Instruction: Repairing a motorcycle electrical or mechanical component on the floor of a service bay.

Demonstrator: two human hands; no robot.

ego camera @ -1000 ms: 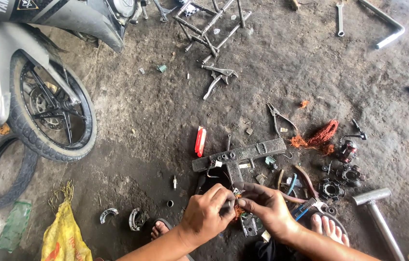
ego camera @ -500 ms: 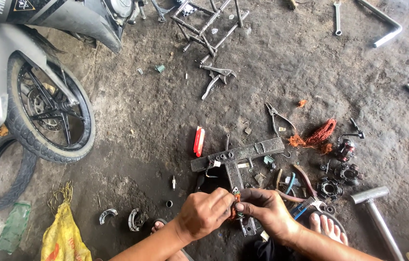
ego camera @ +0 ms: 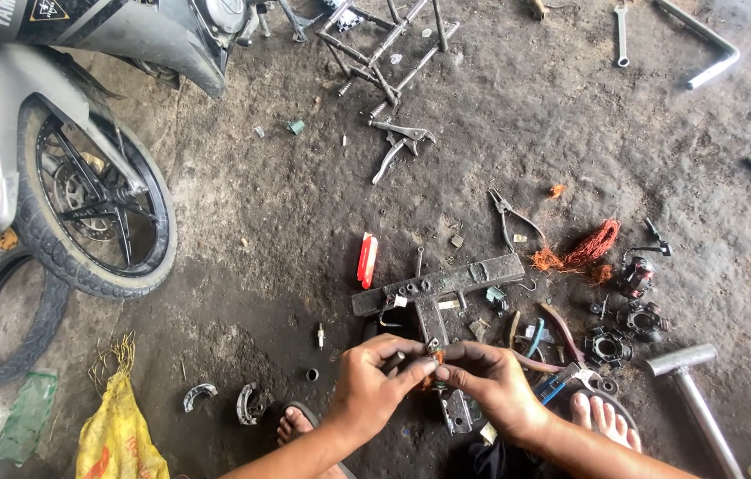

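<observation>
Both hands (ego camera: 433,381) stayed pinching the orange part (ego camera: 431,371) (barely shifted) above the T-shaped bar (ego camera: 437,286).

1. A motorcycle repair workshop, with work done low on a bare, oil-stained concrete floor (ego camera: 242,231).
2. A motorbike (ego camera: 47,106) stands at the left, its spoked front wheel (ego camera: 96,200) on the ground, and a loose tyre (ego camera: 3,319) lies beside it.
3. Tools lie scattered across the floor: pliers (ego camera: 510,215), a spanner (ego camera: 621,34), a hammer (ego camera: 693,390) and a bent steel bar (ego camera: 703,40).
4. Small engine parts (ego camera: 628,310), a tangle of copper wire (ego camera: 584,250) and a metal T-shaped frame (ego camera: 437,293) lie near the person's sandalled feet.
</observation>
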